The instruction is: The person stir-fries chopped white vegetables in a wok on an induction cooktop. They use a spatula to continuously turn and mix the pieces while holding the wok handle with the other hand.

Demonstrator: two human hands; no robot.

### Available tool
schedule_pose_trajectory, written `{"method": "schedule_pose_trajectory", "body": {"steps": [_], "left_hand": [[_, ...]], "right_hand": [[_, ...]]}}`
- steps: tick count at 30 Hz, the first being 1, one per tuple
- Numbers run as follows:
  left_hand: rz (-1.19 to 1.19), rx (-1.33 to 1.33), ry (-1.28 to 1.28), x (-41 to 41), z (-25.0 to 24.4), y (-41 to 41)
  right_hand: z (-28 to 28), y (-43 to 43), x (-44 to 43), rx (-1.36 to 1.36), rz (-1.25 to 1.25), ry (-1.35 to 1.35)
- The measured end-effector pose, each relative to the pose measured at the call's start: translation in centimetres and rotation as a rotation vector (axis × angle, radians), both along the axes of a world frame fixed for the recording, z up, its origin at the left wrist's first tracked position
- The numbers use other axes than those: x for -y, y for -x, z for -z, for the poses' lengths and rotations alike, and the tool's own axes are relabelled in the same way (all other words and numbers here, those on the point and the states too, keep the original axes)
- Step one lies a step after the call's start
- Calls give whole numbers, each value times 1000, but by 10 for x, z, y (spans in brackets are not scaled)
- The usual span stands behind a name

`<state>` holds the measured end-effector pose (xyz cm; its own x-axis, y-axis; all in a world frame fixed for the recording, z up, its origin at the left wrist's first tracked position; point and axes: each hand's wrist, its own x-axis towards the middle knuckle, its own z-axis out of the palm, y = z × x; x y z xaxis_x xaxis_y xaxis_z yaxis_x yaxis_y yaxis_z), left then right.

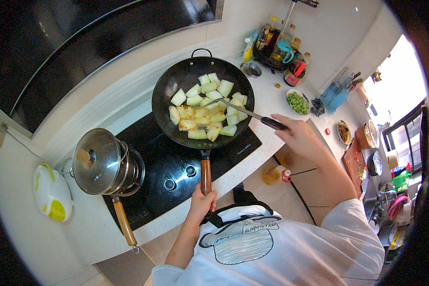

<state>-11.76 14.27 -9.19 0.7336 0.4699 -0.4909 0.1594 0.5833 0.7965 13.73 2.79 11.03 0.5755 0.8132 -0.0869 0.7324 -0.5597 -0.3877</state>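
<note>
My left hand (203, 202) is closed around the wooden handle of a black wok (166, 77), which rests over the far right part of the black cooktop (153, 161). My right hand (295, 134) grips the black handle of a metal spatula (248, 113), whose blade lies among pale green melon-like chunks (187, 124) in the wok. Several chunks are browned, and some liquid shows between them. To the left, a pot with a glass lid (99, 161) and a wooden handle stands on the cooktop.
Bottles (295, 73), a plate of chopped green vegetable (297, 102) and a blue knife holder (334, 96) stand on the right counter. Beyond them is a cutting board (354, 162) with chopped pieces. An oil bottle (271, 176) stands on the floor. A white-green appliance (53, 193) is at left.
</note>
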Motion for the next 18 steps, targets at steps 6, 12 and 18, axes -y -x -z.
{"method": "schedule_pose_trajectory", "body": {"steps": [6,12,18], "left_hand": [[31,-20,-1,-2,-7,-1],[46,-29,-5,-3,-9,-1],[47,-38,-4,-4,-8,-1]], "right_hand": [[-42,3,29,-81,-118,43],[-33,15,42,-291,-54,54],[-40,10,41,-359,-64,91]]}}
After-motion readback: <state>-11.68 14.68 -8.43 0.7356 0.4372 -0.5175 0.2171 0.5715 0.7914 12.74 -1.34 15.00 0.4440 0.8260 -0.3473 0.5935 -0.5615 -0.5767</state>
